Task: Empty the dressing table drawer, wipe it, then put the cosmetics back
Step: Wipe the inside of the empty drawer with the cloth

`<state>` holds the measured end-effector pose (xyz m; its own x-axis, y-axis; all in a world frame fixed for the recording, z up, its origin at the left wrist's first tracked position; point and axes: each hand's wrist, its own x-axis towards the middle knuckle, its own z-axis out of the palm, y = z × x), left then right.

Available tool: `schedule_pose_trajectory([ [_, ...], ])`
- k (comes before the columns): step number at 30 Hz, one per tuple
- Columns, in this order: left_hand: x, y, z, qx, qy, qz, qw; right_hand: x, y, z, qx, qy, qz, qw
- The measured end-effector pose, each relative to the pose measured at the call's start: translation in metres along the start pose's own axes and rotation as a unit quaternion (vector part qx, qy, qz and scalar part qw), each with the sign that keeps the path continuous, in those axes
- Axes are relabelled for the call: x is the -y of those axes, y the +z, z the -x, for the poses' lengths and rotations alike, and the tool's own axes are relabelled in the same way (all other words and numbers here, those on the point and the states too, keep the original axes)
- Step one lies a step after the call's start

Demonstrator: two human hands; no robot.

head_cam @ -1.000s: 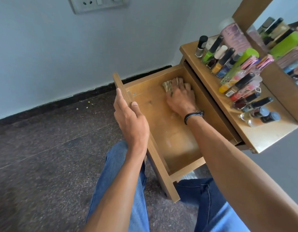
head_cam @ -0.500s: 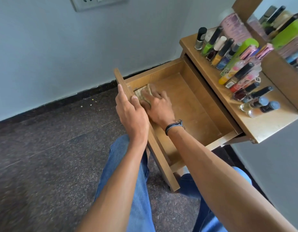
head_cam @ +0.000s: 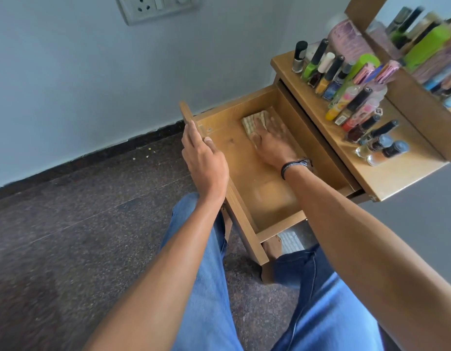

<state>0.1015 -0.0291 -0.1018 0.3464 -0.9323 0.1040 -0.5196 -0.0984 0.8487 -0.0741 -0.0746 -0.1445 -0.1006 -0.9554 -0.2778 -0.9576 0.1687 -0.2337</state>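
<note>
The drawer (head_cam: 257, 178) is light brown wood, pulled well out from under the counter (head_cam: 386, 183), and its bare bottom shows a few dark specks and a pale, shiny patch toward the near end. In its far half lies the cloth (head_cam: 252, 120), a small folded pad of beige fabric with a ribbed, striped weave. It sits flat on the drawer bottom, close to the side wall next to the counter. The right grip (head_cam: 272, 144) lies palm down on top of the cloth with its fingers stretched flat, pressing it rather than clutching it. The cloth's far edge and left corner show beyond the fingertips, and the rest is hidden under the hand. A dark wristband (head_cam: 294, 165) circles that wrist. The left grip (head_cam: 204, 158) clasps the top edge of the drawer's front panel (head_cam: 244, 224), thumb on the inner face and fingers down the outer face, well apart from the cloth. The cosmetics (head_cam: 346, 97), mostly nail polish bottles and slim tubes, stand and lie in a crowded row on the counter, beside a mirror (head_cam: 422, 46) that reflects them. Blue jeans (head_cam: 206, 287) and a dark speckled floor (head_cam: 67, 236) fill the lower view.
</note>
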Motion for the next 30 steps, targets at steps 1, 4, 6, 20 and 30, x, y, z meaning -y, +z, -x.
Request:
schedule_pose_trajectory([
  [1,0.0,0.0,0.0,-0.002,0.0,0.0,1.0,0.006,0.002,0.003,0.002,0.002,-0.012,1.0],
  [4,0.001,0.0,-0.001,-0.002,-0.003,0.001,1.0,0.038,0.017,0.02,0.015,-0.025,-0.013,0.999],
  [6,0.002,0.0,-0.001,0.001,-0.001,-0.002,1.0,0.056,0.027,0.037,0.022,-0.064,-0.027,0.997],
  [20,0.001,-0.001,0.0,0.014,0.009,-0.038,0.999,-0.012,-0.014,0.029,0.01,0.004,-0.047,0.999],
  [30,0.0,-0.001,0.0,0.014,0.009,-0.043,0.999,0.045,0.033,0.074,0.037,-0.096,-0.037,0.994],
])
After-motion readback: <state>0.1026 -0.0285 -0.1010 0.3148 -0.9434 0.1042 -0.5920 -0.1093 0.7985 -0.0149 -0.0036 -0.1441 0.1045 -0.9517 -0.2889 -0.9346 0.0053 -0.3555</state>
